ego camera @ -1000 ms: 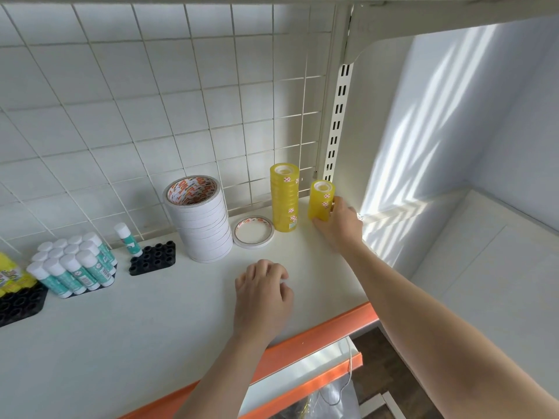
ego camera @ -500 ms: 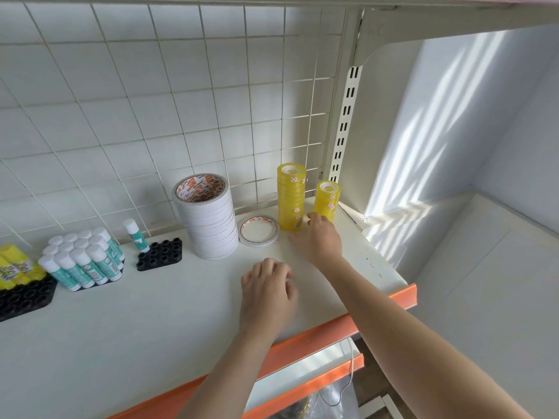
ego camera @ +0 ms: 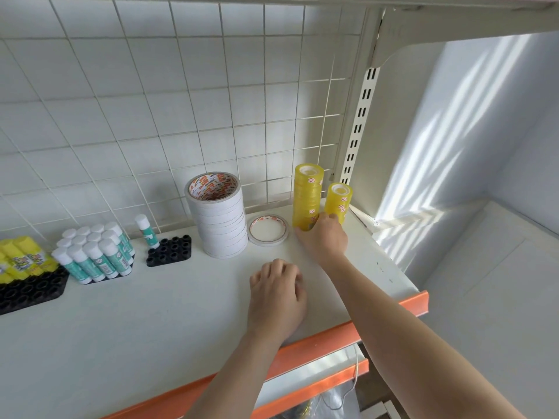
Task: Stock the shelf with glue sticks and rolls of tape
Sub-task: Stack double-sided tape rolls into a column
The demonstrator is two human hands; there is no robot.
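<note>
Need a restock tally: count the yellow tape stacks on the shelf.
2. The taller yellow stack stands at the back near the grid wall; the right hand holds its base. The shorter yellow stack stands just right of it, by the shelf's end. None looks hidden.

1. Wire grid back panel (ego camera: 169, 110): white, mounted upright behind the stock.
2. Slotted upright (ego camera: 358, 128): white, at the panel's right edge, with paired slots running down it.
3. Bracket (ego camera: 402, 37): white, angled from the upright's top under the upper board.
4. Side wall (ego camera: 472, 122): pale, striped with sunlight.
5. Cord (ego camera: 354, 385): thin, white, hanging below the orange edge.
</note>
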